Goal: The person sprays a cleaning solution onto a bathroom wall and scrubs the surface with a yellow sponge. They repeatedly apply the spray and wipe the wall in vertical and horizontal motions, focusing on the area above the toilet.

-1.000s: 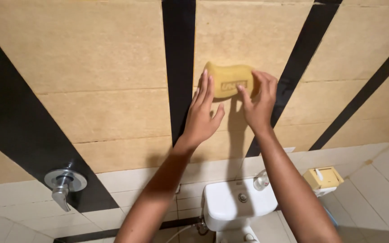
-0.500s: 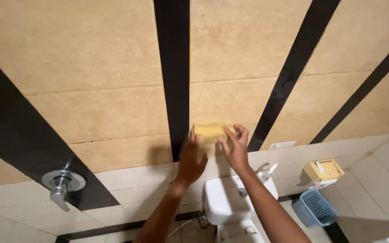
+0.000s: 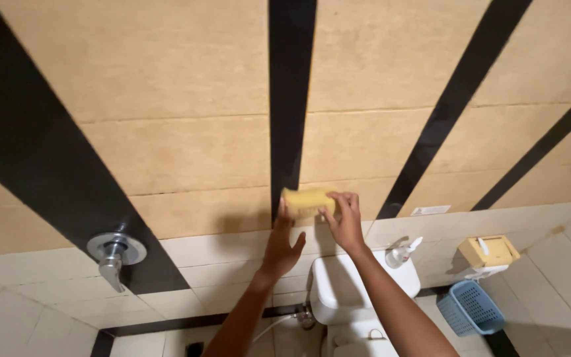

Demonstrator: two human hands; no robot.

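A yellow sponge (image 3: 306, 201) is pressed flat against the beige wall tiles (image 3: 186, 152), just right of a vertical black stripe (image 3: 290, 99). My right hand (image 3: 346, 223) grips the sponge's right end with thumb and fingers. My left hand (image 3: 283, 244) has its palm against the wall, and its fingertips touch the sponge's lower left edge. Both forearms reach up from the bottom of the view.
A white toilet cistern (image 3: 338, 284) stands below the hands. A spray bottle (image 3: 403, 252) sits on it. A yellow tissue box (image 3: 487, 252) and a blue basket (image 3: 472, 309) are at the right. A chrome tap (image 3: 115, 254) juts from the wall at the left.
Both hands slid the sponge down the wall, from high beside the black stripe to just above the white tile band. The view has pulled back, so the hands look smaller.
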